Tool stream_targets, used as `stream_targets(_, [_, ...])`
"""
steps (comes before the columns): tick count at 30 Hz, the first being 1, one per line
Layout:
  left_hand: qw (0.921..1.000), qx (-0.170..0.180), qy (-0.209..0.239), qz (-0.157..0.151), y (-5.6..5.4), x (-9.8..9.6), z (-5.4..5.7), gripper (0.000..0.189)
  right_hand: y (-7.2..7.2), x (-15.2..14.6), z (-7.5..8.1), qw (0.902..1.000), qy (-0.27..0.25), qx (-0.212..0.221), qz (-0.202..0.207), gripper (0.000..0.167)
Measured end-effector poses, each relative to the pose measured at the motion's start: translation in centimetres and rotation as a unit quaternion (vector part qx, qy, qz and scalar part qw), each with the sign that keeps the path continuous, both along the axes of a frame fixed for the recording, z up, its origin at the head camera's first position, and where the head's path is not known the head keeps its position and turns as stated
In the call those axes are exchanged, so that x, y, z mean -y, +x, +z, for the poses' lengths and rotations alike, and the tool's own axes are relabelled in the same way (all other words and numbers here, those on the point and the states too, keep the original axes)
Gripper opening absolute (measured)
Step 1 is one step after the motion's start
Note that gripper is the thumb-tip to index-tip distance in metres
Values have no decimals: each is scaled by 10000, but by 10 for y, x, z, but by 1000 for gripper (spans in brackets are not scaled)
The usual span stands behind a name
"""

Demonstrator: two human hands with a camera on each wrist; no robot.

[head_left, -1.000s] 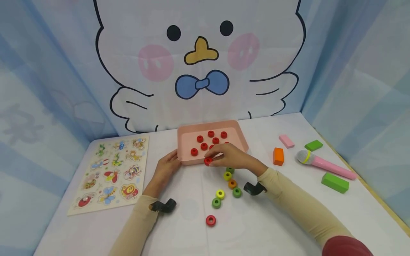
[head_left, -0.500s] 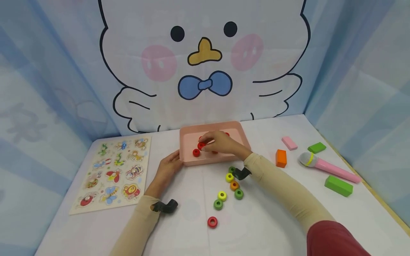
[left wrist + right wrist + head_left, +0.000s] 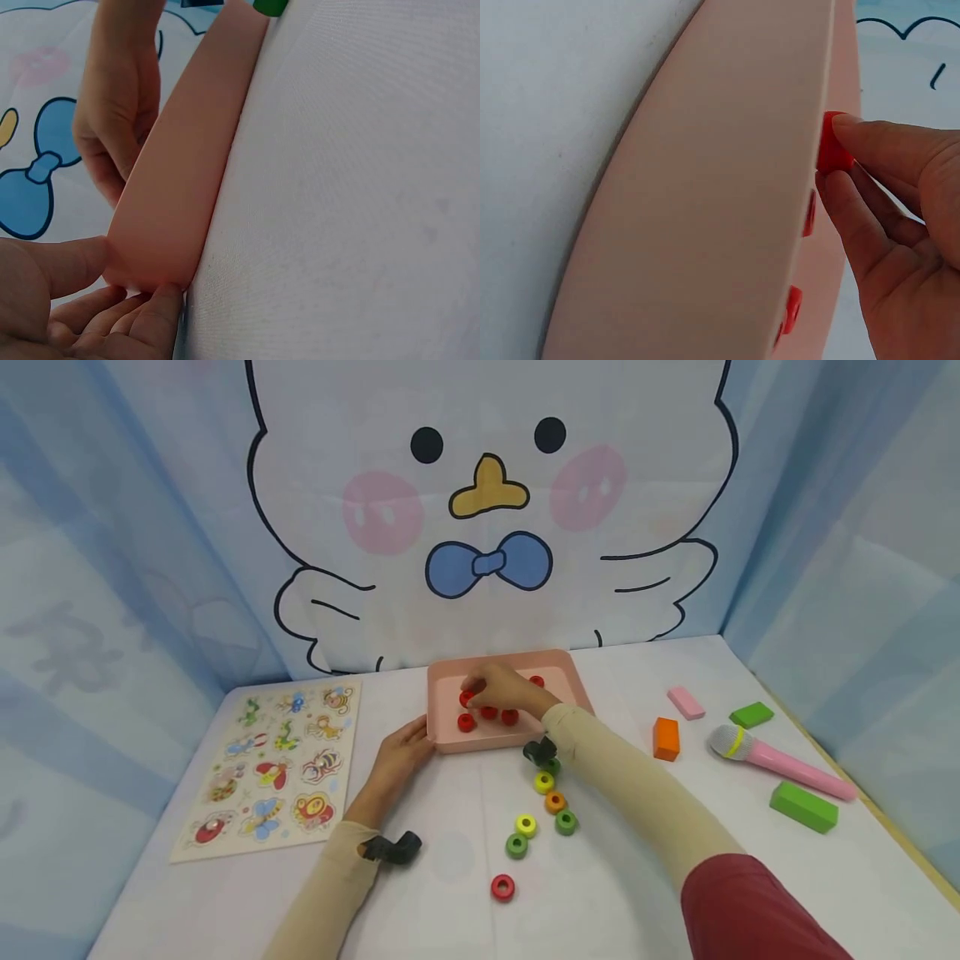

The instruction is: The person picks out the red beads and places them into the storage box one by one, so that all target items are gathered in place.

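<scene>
A shallow pink tray (image 3: 442,683) stands at the back of the white table. My left hand (image 3: 401,760) grips its front left corner; in the left wrist view, the thumb lies at the wall (image 3: 172,172) and the fingers curl at the corner. Over the inside of the tray, my right hand (image 3: 501,687) pinches a red ring bead (image 3: 834,142) between thumb and fingertips. Several more red ring beads (image 3: 466,722) lie in the tray, some hidden behind the hand. In front of the tray are loose green (image 3: 517,846), yellow (image 3: 526,825) and orange (image 3: 556,802) ring beads.
Nearest me lies a single red ring bead (image 3: 502,887). At left is an insect puzzle board (image 3: 266,768). To the right are a pink toy microphone (image 3: 795,768), an orange block (image 3: 666,739), a pink block (image 3: 686,702) and green blocks (image 3: 804,807). A printed curtain (image 3: 660,485) hangs behind.
My right hand has carried the red ring bead from the tray's front edge back and left over the inside of the tray. The left hand keeps its hold on the corner.
</scene>
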State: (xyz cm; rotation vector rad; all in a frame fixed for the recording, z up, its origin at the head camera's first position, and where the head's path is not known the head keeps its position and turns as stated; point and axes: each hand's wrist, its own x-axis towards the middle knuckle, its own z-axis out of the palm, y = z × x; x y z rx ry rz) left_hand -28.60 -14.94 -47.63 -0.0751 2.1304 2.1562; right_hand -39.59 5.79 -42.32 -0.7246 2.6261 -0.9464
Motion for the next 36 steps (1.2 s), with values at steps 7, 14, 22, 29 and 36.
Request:
stream_targets(7, [10000, 0, -8, 48, 1, 0, 3, 52, -3, 11, -2, 9996, 244, 117, -106, 33])
stream_targets(14, [10000, 48, 28, -14, 0, 0, 3, 52, 0, 14, -2, 9994, 283, 199, -78, 32])
stream_targets(22, [9998, 142, -155, 66, 3, -1, 7, 52, -1, 14, -9, 9991, 353, 212, -73, 34])
stream_targets(29, [9997, 188, -102, 130, 1, -1, 1, 52, -1, 13, -10, 9993, 357, 71, 41, 32])
stream_targets(36, [9999, 76, -104, 111, 1, -1, 2, 53, 5, 5, -7, 9997, 208, -20, -99, 34])
